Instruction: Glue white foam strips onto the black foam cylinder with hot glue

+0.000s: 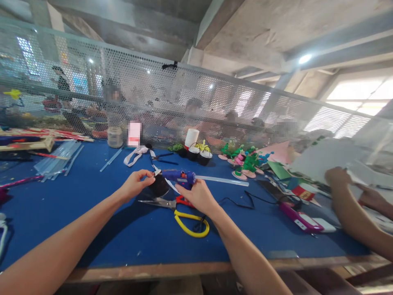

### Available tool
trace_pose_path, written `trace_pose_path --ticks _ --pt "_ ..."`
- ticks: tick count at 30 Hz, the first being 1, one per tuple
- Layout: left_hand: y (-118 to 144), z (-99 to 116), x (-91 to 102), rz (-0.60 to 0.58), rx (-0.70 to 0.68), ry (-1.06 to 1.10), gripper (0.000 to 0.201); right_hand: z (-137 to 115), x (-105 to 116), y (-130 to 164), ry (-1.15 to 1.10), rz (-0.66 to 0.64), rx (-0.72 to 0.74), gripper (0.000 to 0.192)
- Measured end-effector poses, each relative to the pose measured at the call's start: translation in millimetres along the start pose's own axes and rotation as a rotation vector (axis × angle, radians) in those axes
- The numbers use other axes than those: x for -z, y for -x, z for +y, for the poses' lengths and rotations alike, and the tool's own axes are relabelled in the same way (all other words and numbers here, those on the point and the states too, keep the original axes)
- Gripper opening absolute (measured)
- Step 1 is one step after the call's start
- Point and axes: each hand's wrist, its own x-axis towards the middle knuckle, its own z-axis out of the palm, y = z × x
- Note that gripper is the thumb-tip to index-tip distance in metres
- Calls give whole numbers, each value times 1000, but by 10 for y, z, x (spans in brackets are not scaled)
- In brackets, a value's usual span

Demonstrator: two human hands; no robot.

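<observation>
Centre frame: left hand [135, 185] pinches a round black pot [159, 186], right hand [198, 196] grips the blue plastic glue gun [179, 177] above the matte blue counter [92, 205].

Scissors [181, 209] on table [92, 205], below glue gun [179, 177]

Bare blue table [92, 213] lies open near the front left — lots of room there. Scissors [181, 213] sit right under the hands. A black cord [239, 203] and pink tool [299, 219] block the right side — another person's arm [353, 217] too.
</observation>
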Motion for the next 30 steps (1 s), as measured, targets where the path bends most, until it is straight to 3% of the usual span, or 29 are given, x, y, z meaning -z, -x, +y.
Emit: trace_pose_path --ticks 10,30 --pt "-14 -24 -12 12 -7 26 31 -6 -58 12 59 -41 -3 15" --pt "-1 27 30 -132 -30 111 28 -48 -29 7 81 -22 -51 14"
